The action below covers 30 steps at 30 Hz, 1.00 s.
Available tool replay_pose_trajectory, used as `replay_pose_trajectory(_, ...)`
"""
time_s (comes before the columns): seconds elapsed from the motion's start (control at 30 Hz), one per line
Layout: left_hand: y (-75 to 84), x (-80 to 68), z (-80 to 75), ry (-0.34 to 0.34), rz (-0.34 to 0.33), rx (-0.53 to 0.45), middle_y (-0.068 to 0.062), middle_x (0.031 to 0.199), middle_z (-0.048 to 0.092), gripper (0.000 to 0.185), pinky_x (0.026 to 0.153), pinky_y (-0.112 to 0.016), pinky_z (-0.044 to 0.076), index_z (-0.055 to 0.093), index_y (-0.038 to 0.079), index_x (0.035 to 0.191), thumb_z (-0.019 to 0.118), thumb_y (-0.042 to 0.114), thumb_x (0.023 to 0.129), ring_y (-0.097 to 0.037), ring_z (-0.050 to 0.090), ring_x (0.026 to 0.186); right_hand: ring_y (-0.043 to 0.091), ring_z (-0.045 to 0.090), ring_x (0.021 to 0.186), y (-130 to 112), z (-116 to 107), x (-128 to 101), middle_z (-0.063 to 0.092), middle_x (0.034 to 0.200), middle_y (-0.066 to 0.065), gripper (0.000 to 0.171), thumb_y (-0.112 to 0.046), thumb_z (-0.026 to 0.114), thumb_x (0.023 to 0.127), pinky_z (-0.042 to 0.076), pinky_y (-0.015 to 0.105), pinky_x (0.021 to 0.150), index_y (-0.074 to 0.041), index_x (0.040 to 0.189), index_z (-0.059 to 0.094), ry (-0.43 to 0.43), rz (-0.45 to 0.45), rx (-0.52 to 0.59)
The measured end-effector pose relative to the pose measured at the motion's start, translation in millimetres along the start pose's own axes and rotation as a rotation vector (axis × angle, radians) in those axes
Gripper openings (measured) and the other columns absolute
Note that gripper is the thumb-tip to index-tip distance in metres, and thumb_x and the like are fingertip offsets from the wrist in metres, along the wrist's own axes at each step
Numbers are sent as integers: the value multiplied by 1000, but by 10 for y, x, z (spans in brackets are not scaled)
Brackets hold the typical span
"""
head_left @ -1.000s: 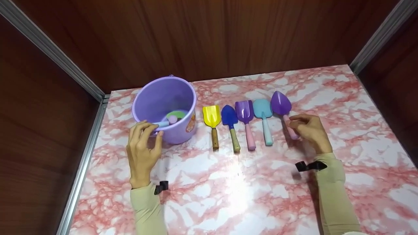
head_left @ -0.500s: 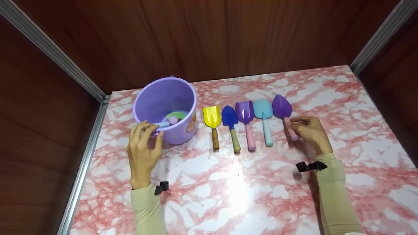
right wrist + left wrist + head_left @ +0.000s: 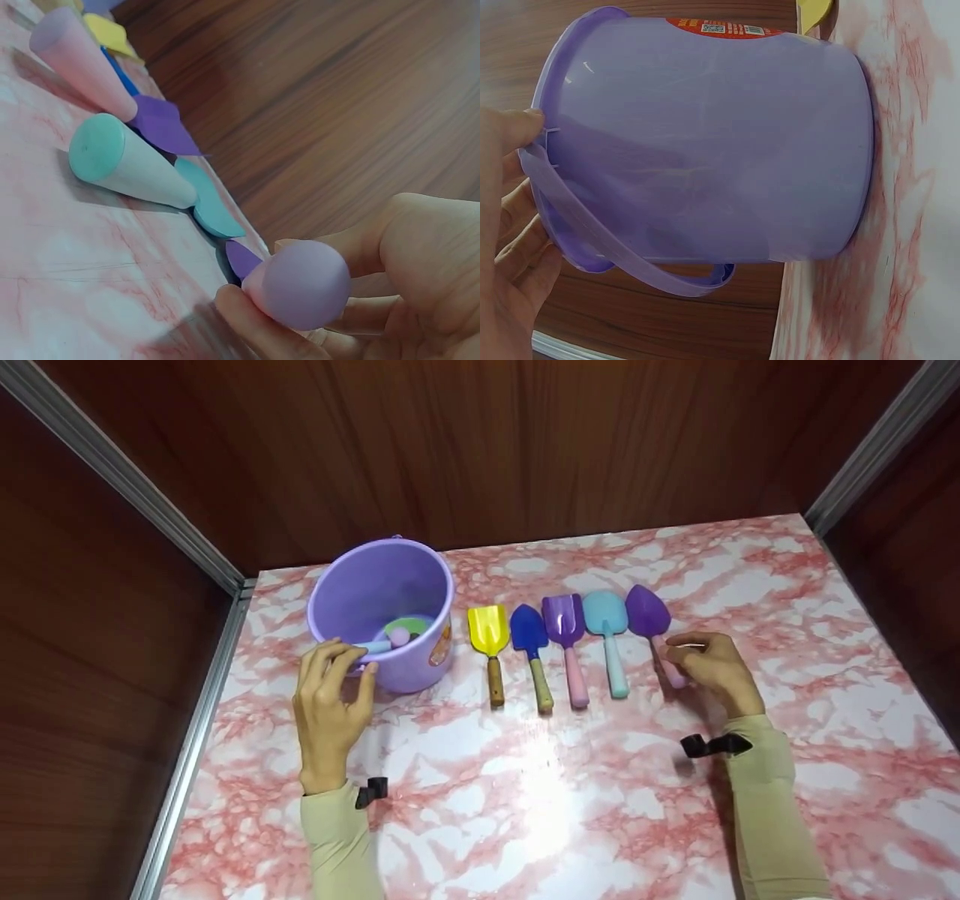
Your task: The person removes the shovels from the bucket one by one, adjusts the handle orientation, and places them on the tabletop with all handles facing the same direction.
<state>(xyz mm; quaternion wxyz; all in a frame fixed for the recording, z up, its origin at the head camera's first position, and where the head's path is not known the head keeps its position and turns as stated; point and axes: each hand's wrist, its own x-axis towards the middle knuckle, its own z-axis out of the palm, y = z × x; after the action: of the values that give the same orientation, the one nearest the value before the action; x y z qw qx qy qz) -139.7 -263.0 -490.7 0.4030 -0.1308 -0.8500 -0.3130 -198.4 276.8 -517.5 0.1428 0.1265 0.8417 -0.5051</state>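
While our right hand (image 3: 712, 664) pinches the pink handle of the purple pointed trowel (image 3: 654, 626), that trowel lies at the right end of the row on the bench (image 3: 570, 802), its blade pointing away from us and its handle end caught between thumb and fingers (image 3: 247, 319), as the right wrist view shows plainly. Our left hand (image 3: 330, 709) rests against the near rim of the lilac bucket (image 3: 382, 607), fingers curled loosely at the edge where the bail handle (image 3: 622, 259) meets it; we cannot tell whether it truly grips.

We count five trowels laid side by side on the bench: a yellow scoop (image 3: 489, 649), a blue pointed trowel (image 3: 532, 652), a purple scoop (image 3: 566, 645), a teal trowel (image 3: 609, 641), and the one in our right hand. One bucket stands upright left of the row, just beside the yellow scoop. Inside it lie a few more pieces (image 3: 394, 634), too crowded to count.
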Motion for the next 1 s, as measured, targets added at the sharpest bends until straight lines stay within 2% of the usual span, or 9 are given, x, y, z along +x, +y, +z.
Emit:
replay_pose_trajectory(0.07, 2, 1, -1, 0, 3, 0, -15, 116, 73, 22, 115, -42, 50, 79, 3, 109, 79, 21, 97, -36, 64, 127, 6, 62, 89, -2, 14, -5, 69, 116, 3, 58, -35, 73, 101, 57, 21, 73, 0, 145, 61, 4, -20, -8)
replay_pose_trajectory(0.17, 2, -1, -4, 0, 5, -1, -15, 116, 73, 21, 115, -42, 51, 79, 3, 109, 79, 21, 97, -36, 64, 126, 13, 63, 99, -11, 36, -13, 70, 123, 13, 54, -30, 72, 100, 55, 20, 80, 2, 142, 63, 24, -46, -50)
replay_pose_trajectory(0.3, 1, -7, -10, 3, 2, 0, -15, 117, 73, 22, 115, -42, 50, 79, 4, 110, 80, 21, 97, -36, 64, 126, 29, 62, 117, -16, 44, -5, 69, 132, 24, 53, -32, 72, 99, 52, 32, 98, 2, 138, 66, 43, -44, -156)
replay_pose_trajectory(0.37, 0, -7, -11, 2, 1, 0, -15, 117, 73, 23, 116, -42, 50, 79, 4, 111, 80, 22, 97, -36, 64, 126, 35, 61, 121, -12, 41, 2, 68, 134, 27, 53, -33, 71, 98, 51, 39, 102, 3, 137, 66, 42, -39, -203)
replay_pose_trajectory(0.47, -2, -8, -9, 2, -1, -1, -15, 117, 73, 23, 116, -42, 50, 79, 4, 111, 80, 22, 97, -36, 64, 126, 36, 63, 119, -7, 43, 4, 70, 130, 26, 52, -36, 72, 98, 52, 41, 101, 2, 133, 68, 40, -42, -235)
replay_pose_trajectory(0.7, -3, -13, -10, 0, -5, 2, -15, 117, 73, 23, 116, -42, 50, 79, 4, 110, 79, 23, 97, -35, 63, 127, 33, 63, 112, 9, 42, -12, 70, 127, 25, 51, -37, 72, 99, 50, 30, 89, 4, 130, 69, 39, -65, -228)
replay_pose_trajectory(0.83, -4, -16, -8, 0, 0, -5, -15, 117, 73, 23, 117, -42, 50, 80, 4, 110, 79, 22, 97, -36, 63, 127, 30, 62, 108, 24, 50, -22, 68, 125, 24, 51, -36, 70, 100, 53, 25, 83, 6, 130, 67, 35, -50, -210)
replay_pose_trajectory(1.0, -4, -8, 9, 6, 7, -6, -15, 116, 73, 23, 117, -42, 50, 79, 3, 110, 79, 22, 97, -36, 63, 126, 31, 62, 108, 33, 39, -31, 68, 125, 24, 53, -38, 71, 101, 52, 27, 84, 5, 130, 66, 45, -63, -223)
